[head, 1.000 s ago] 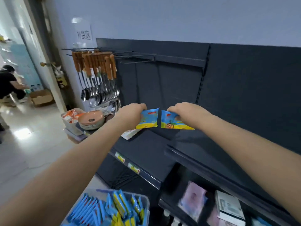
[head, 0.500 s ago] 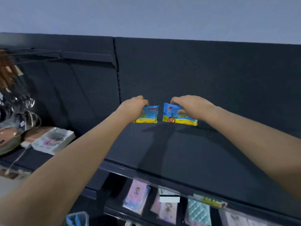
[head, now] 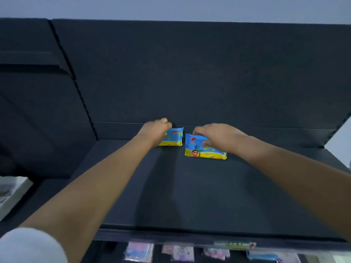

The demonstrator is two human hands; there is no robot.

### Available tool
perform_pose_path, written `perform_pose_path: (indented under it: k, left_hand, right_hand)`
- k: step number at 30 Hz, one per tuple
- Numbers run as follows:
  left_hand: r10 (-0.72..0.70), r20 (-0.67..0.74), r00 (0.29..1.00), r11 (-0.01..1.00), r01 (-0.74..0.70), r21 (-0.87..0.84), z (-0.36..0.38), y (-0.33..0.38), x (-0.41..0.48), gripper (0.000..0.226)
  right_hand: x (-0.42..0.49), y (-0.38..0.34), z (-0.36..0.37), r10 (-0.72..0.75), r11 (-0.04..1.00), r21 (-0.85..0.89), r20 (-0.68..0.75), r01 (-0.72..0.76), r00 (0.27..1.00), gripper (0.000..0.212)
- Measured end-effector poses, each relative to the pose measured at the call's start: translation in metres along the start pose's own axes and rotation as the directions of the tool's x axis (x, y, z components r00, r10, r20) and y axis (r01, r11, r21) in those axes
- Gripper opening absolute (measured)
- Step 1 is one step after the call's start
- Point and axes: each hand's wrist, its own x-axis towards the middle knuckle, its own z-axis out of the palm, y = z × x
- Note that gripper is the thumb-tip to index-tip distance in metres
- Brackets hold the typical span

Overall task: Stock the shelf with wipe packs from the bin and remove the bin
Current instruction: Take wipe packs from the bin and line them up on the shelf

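Two blue-and-yellow wipe packs are at the back of a dark shelf (head: 190, 196). My left hand (head: 154, 132) grips the left pack (head: 173, 138), which stands upright close to the back panel. My right hand (head: 216, 137) holds the right pack (head: 203, 149) from above, fingers curled over its top edge; its lower edge sits on the shelf surface, a little nearer to me than the left pack. A narrow gap separates the two packs. The bin is out of view.
The shelf's dark back panel (head: 190, 73) rises right behind the packs. A white packet (head: 11, 192) lies on the neighbouring shelf at the left. Below the shelf's front edge, several pink and blue packaged goods (head: 178, 253) hang or stand on the lower level.
Both hands have carried the packs farther back and down onto the shelf. My view has swung right, so the hanging utensils and the bin left the frame.
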Motion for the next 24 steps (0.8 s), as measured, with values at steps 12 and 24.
perform_pose_path:
  k: [12, 24]
  left_hand:
    - [0.113, -0.330, 0.937, 0.990, -0.136, -0.047, 0.041, -0.022, 0.009, 0.058]
    - [0.037, -0.488, 0.872, 0.984, -0.116, -0.132, 0.041, -0.059, 0.002, 0.020]
  right_hand:
    - [0.048, -0.016, 0.024, 0.018, 0.999, 0.047, -0.027, -0.016, 0.999, 0.036]
    - [0.083, -0.046, 0.036, 0.039, 0.999, 0.016, -0.067, -0.038, 0.997, 0.044]
